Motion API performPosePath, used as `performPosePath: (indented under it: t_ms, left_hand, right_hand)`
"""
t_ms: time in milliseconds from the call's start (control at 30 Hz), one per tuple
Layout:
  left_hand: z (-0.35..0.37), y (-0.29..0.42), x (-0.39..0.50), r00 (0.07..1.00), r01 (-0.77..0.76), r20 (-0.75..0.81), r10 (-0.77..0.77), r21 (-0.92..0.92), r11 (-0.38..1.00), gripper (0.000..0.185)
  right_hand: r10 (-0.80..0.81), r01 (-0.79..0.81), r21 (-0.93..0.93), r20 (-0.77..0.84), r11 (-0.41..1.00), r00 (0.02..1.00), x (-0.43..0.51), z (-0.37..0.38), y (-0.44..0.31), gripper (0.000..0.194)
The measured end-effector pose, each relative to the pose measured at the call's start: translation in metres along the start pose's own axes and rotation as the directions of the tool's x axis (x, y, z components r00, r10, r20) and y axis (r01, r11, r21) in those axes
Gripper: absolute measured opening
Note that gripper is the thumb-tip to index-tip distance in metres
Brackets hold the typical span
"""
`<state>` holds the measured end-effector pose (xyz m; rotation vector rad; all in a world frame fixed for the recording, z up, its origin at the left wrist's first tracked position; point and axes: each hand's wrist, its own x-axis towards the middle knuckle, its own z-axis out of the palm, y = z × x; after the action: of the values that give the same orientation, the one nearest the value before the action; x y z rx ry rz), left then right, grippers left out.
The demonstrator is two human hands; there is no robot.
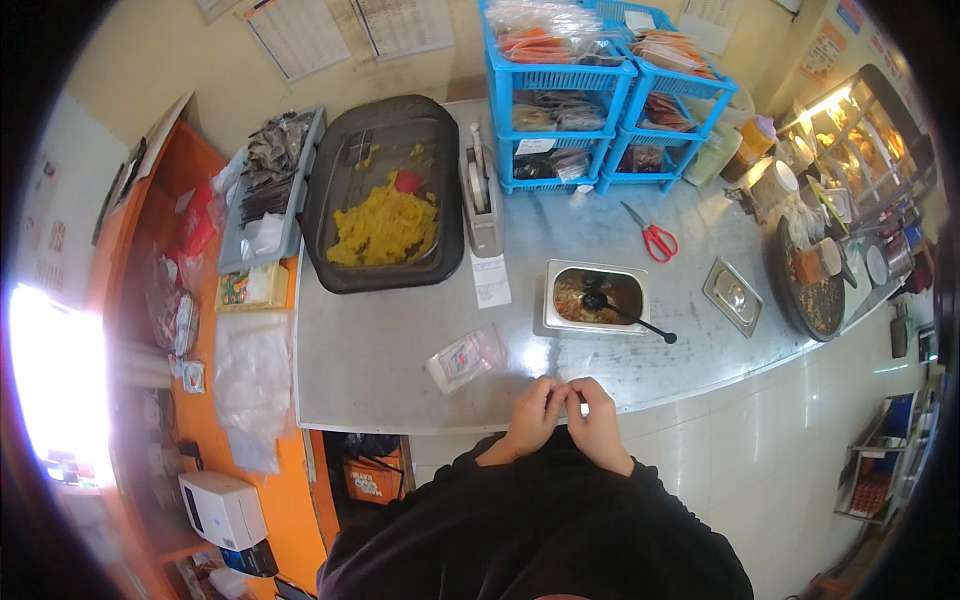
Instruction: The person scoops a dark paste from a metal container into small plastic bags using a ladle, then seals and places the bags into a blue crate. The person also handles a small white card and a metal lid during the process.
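My left hand (533, 415) and my right hand (597, 421) meet fingertip to fingertip over the front edge of the steel table (360, 360). Both pinch what seems to be a thin piece of clear plastic, mostly hidden by the fingers. To the left of them lies a pack of clear plastic bags (466, 360) with printing on it. Beyond the hands stands a rectangular steel food pan (551, 300) holding a chopped, wet filling (568, 295). A black ladle (634, 321) rests in it, its handle over the right front rim. The pan's steel lid (733, 297) lies farther right.
Red-handled scissors (659, 244) lie behind the pan. At the left are a dark tray (322, 225) of yellow mash (382, 225), a tape dispenser (484, 202) and a paper slip (491, 281). Blue tiered racks (559, 135) stand behind; a round dark pan (814, 307) sits right.
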<state>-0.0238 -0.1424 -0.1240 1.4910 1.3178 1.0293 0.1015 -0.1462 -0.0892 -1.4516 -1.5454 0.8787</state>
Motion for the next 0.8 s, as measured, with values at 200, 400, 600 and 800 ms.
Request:
performPosePath:
  t_ms: [200, 400, 600, 800]
  left_hand:
    - [0.007, -0.006, 0.001, 0.988, -0.145, -0.063, 0.142, -0.041, 0.989, 0.011]
    - [-0.001, -0.021, -0.002, 0.971, 0.238, 0.147, -0.189, -0.512, 0.825, 0.016]
    - [-0.028, -0.012, 0.014, 0.817, 0.568, 0.443, -0.37, -0.733, 0.375, 0.017]
    - [-0.043, -0.012, 0.023, 0.788, 0.614, 0.594, -0.162, -0.777, 0.139, 0.018]
  right_hand:
    - [0.097, -0.098, -0.003, -0.054, 0.995, 0.994, 0.002, 0.015, 0.008, 0.006]
    - [0.365, -0.396, 0.387, 0.155, 0.833, 0.918, 0.011, 0.006, 0.031, 0.012]
    - [0.308, -0.676, 0.726, 0.618, 0.129, 0.723, 0.025, -0.011, 0.031, 0.015]
    - [0.157, -0.591, 0.658, 0.596, 0.466, 0.787, 0.02, -0.015, 0.034, 0.01]
